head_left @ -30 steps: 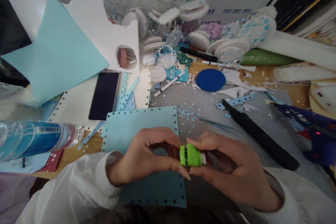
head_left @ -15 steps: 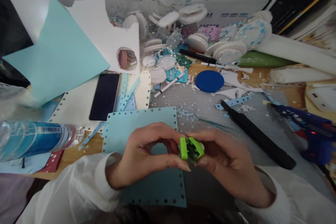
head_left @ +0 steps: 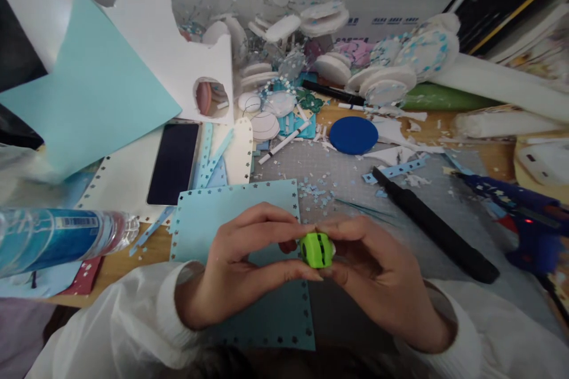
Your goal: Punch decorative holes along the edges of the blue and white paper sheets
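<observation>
Between my hands is a small lime-green craft punch with a dark slot across its body. My left hand pinches its left side between thumb and fingers. The fingers of my right hand are closed on its right side, where a small pale part shows. Both hands hover above a light-blue paper sheet, whose edges carry rows of small flower-shaped holes. Part of the sheet is covered by my hands and sleeves.
A phone and a water bottle lie at the left. On the grey cutting mat are paper bits, tweezers and a black stick-shaped tool. A blue glue gun with a red light sits at the right.
The craft punch has turned in my fingers. Its dark gap was wide between two green parts; now the green parts sit close together with a narrow slot.
</observation>
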Action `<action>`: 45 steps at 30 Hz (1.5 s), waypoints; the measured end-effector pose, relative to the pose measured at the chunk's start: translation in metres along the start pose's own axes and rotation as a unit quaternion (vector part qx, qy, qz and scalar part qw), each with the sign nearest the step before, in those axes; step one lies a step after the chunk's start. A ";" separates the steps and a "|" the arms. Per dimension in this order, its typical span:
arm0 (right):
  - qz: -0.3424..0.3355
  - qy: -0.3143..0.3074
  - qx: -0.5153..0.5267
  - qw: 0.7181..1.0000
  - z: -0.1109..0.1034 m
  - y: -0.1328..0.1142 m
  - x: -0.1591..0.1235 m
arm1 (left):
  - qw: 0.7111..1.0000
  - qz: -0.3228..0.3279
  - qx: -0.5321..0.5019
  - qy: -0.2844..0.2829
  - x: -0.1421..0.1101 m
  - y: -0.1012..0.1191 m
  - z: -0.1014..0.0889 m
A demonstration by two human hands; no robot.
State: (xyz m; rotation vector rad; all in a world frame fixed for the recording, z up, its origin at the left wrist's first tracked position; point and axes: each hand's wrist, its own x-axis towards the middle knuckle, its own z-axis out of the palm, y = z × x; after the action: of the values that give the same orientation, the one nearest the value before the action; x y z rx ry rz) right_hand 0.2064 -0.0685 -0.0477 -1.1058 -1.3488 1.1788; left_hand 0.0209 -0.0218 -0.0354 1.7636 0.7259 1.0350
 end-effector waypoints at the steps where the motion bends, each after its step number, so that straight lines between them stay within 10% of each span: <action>1: -0.005 -0.002 -0.008 1.000 0.000 0.000 0.000 | 1.000 0.002 0.001 0.000 0.000 0.000 0.000; 45: -0.126 -0.026 -0.162 0.978 -0.007 -0.013 0.002 | 0.996 0.047 0.059 -0.053 0.004 0.005 -0.009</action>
State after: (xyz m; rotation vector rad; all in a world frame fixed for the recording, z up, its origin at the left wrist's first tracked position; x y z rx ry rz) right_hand 0.2132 -0.0678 -0.0345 -1.0924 -1.7099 0.8266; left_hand 0.0151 -0.0167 -0.0271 1.9553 0.6545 0.9696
